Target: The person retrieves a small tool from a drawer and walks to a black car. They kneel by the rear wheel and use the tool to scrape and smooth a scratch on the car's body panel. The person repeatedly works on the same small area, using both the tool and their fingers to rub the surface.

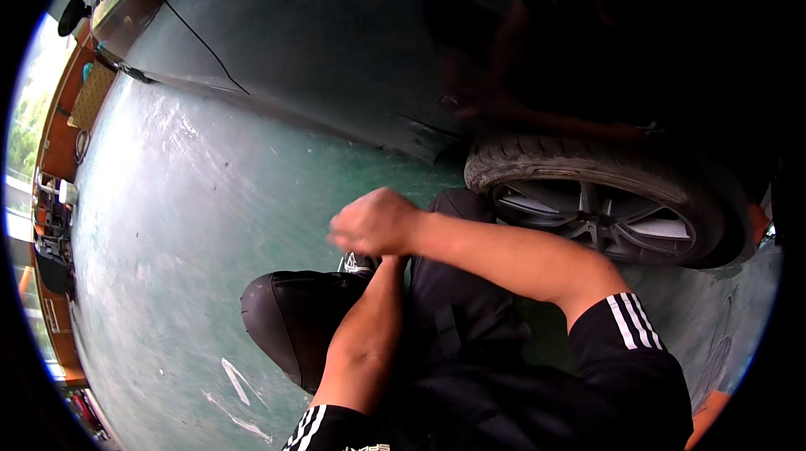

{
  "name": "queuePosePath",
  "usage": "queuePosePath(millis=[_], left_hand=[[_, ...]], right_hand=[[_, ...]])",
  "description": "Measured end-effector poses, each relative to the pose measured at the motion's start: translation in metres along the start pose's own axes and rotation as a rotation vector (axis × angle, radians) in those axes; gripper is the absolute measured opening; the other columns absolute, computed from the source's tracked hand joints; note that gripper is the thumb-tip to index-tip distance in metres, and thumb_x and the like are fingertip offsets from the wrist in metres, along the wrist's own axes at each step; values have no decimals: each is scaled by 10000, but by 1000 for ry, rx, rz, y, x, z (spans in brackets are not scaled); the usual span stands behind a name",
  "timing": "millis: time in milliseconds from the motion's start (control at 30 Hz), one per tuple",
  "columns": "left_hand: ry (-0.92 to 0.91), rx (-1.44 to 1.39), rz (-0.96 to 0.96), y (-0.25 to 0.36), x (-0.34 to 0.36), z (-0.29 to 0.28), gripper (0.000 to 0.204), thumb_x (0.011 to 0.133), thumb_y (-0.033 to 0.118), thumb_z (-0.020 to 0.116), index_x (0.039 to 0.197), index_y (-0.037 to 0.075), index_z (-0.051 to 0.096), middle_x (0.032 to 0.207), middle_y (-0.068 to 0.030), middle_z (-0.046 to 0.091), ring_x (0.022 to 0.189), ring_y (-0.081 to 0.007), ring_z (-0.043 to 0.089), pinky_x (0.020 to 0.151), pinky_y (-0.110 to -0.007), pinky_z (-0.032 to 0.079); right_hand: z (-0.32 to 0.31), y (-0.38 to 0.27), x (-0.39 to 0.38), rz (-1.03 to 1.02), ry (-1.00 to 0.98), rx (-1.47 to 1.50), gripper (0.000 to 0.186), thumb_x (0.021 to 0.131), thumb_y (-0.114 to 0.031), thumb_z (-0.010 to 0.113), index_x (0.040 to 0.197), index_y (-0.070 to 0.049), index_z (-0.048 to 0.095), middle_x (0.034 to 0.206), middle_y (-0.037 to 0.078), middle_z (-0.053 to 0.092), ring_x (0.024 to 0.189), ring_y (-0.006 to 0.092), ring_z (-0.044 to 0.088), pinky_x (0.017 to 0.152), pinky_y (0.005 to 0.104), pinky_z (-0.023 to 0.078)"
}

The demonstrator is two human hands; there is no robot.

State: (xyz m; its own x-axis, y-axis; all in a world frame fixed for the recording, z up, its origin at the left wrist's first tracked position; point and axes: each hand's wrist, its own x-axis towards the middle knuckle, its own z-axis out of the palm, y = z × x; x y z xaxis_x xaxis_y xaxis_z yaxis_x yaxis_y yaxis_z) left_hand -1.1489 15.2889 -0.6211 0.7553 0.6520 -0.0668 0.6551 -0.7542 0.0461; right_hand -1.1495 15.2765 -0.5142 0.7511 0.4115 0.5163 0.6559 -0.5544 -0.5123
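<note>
My right hand reaches leftward across my body and is closed, its fingers curled and slightly blurred. Whatever it may hold is hidden. My left forearm rises from the lower edge, and its wrist passes beneath the right one. The left hand itself is covered by the right, so its fingers do not show. Both hands are above my bent knees, over the green floor. To the right of them stands a car wheel with a dark, dusty tyre and a spoked rim.
A dark, glossy car body spans the top, mirroring a dim figure. Along the far left runs an orange-brown bench with assorted gear, beneath bright windows. White scuffs mark the floor. Something orange shows at lower right.
</note>
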Motion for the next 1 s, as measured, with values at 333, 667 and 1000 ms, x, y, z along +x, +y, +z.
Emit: queuePosePath(millis=[333, 667, 1000], left_hand=[[-801, -751, 473, -38, 34, 89, 549, 976, 491, 621, 877, -41, 714, 889, -280, 708, 885, -443, 693, 799, -505, 514], [-202, -958, 782, -46, 44, 143, 559, 1002, 487, 620, 847, -42, 715, 790, -183, 703, 756, -302, 657, 734, -437, 505], [-903, -1268, 228, -22, 65, 98, 511, 1006, 450, 651, 799, -16, 667, 702, -89, 662, 681, -188, 626, 650, -340, 483]], right_hand=[[-47, 86, -9, -319, -191, -527, 231, 849, -306, 617, 657, -179, 598, 560, 19, 617, 493, 202, 650, 414, 368, 476], [-19, 21, 13, -223, -195, -377, 212, 850, -263, 646, 675, -146, 619, 630, 60, 655, 559, 293, 670, 474, 434, 505], [-75, 61, 13, -263, -296, -460, 255, 881, -314, 624, 679, -159, 623, 584, 51, 642, 511, 247, 657, 439, 395, 483]])
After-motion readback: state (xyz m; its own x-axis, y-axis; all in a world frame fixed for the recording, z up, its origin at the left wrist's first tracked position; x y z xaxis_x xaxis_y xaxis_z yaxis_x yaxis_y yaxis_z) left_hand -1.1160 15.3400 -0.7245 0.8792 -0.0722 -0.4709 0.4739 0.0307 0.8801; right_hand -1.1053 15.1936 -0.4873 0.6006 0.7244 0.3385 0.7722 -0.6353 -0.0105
